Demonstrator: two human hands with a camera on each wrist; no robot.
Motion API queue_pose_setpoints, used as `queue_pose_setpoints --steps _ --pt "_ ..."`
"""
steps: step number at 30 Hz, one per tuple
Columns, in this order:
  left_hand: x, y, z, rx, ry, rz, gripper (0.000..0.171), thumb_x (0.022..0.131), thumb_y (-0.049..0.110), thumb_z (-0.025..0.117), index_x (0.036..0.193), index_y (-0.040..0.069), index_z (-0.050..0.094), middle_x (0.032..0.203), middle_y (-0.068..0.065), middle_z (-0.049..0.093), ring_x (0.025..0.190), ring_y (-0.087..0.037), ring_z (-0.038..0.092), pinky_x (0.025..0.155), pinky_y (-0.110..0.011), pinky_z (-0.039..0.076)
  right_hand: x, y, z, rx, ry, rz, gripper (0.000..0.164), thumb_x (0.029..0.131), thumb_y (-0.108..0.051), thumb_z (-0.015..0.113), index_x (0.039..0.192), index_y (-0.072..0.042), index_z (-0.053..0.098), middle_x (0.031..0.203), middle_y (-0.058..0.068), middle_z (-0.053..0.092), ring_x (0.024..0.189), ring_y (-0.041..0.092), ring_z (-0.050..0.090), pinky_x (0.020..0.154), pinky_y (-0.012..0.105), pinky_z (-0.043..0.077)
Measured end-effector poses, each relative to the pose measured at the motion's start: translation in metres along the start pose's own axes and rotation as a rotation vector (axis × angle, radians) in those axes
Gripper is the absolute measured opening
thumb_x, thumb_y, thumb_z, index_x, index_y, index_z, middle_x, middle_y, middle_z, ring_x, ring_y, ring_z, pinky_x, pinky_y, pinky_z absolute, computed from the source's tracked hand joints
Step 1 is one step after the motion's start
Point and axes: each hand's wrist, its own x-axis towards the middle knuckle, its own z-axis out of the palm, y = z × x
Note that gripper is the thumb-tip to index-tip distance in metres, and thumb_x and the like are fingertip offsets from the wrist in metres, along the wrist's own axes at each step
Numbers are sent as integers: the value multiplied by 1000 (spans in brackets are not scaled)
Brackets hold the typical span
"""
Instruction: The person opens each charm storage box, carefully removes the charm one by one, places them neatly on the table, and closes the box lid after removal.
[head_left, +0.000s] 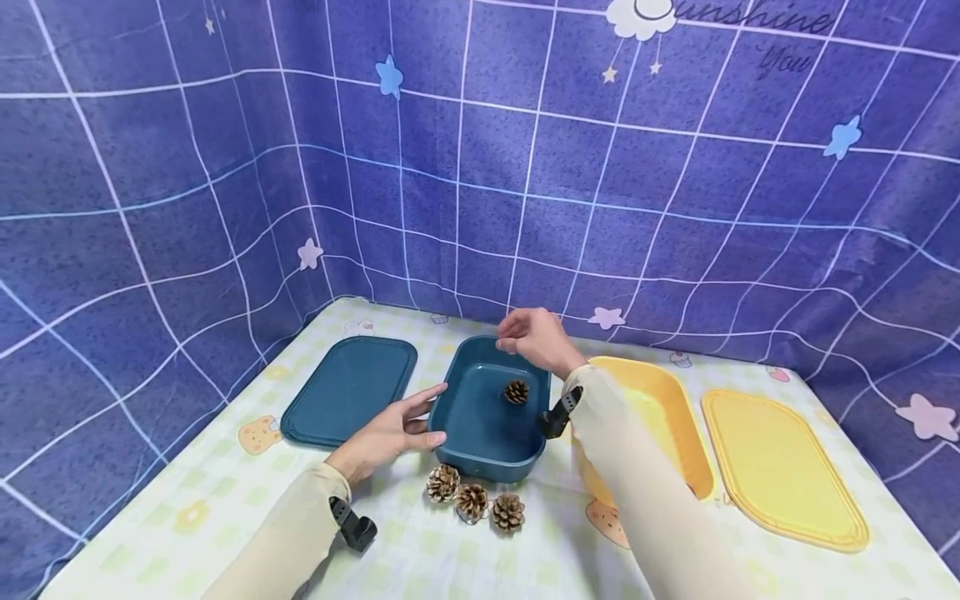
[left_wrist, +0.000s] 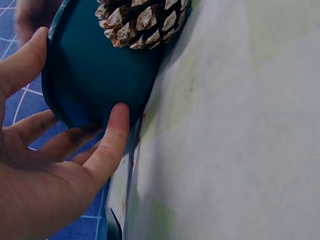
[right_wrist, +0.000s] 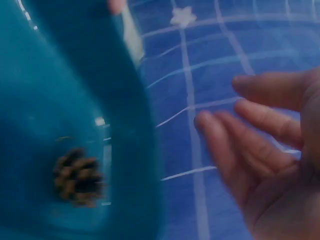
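A dark teal plastic box (head_left: 491,471) stands on the table, with one pinecone (head_left: 516,392) lying inside it. My left hand (head_left: 388,437) rests against the box's left side, fingers spread and fingertips touching its wall, as the left wrist view shows up close. Over the far right part of the same box hovers my right hand (head_left: 538,337). In the right wrist view its fingers (right_wrist: 215,140) are loosely bent, with nothing between them. Three more pinecones, a left one (head_left: 442,483), a middle one (head_left: 472,502) and a right one (head_left: 508,513), lie in front of the box.
A flat teal lid (head_left: 352,387) lies left of the box. To the right stands a yellow box (head_left: 686,433), partly covered by my right forearm, and beyond it a yellow lid (head_left: 787,471). A blue patterned curtain (head_left: 480,167) hangs behind the table.
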Motion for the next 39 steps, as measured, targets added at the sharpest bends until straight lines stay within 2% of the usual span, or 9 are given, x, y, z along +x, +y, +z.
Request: queue_pose_setpoints --steps 4,7,11,14,20,26,32,39 --pt "1 0 1 -8 -9 8 84 92 27 73 161 25 24 166 -20 24 148 -46 34 116 -49 43 5 20 16 -35 7 126 21 82 -16 79 101 -8 74 97 8 79 86 18 73 75 24 55" --pt "1 0 2 -8 -19 13 85 92 27 73 161 26 24 166 -20 22 148 -46 34 116 -48 43 6 26 24 -143 -1 155 23 80 -16 80 100 -6 75 99 7 78 92 21 72 85 31 57" --pt "1 0 2 -3 -14 13 84 92 29 74 160 27 25 167 -19 21 148 -45 35 115 -48 44 8 29 32 -312 0 169 17 75 -17 81 89 -7 77 94 6 78 96 28 70 92 38 57" --pt "1 0 2 1 -4 10 84 92 29 74 160 28 26 167 -19 22 147 -45 36 115 -49 44 10 30 38 -396 -20 193 12 74 -19 81 82 -11 77 91 4 78 98 29 70 90 37 58" --pt "0 0 3 10 -10 13 83 92 29 73 160 27 25 167 -19 20 147 -46 35 116 -50 43 11 27 43 -479 -42 311 8 71 -17 81 77 -15 75 95 5 77 93 25 70 81 38 60" --pt "-1 0 2 19 2 18 83 92 28 73 160 27 26 167 -19 21 147 -46 36 116 -51 43 10 19 45 -574 -92 322 10 66 -11 82 71 -9 73 94 13 76 87 26 70 79 37 62" --pt "-1 -1 1 24 6 7 82 92 29 73 160 29 27 168 -19 19 148 -47 34 116 -51 42 13 21 47 -649 -129 311 19 65 -8 82 81 -6 73 95 12 75 89 23 67 82 33 61" --pt "-2 -1 1 22 10 7 83 91 31 74 160 28 27 168 -19 18 148 -48 31 117 -53 40 13 21 47 -648 -140 311 24 64 -12 87 83 -6 74 93 10 76 89 23 69 84 34 61"
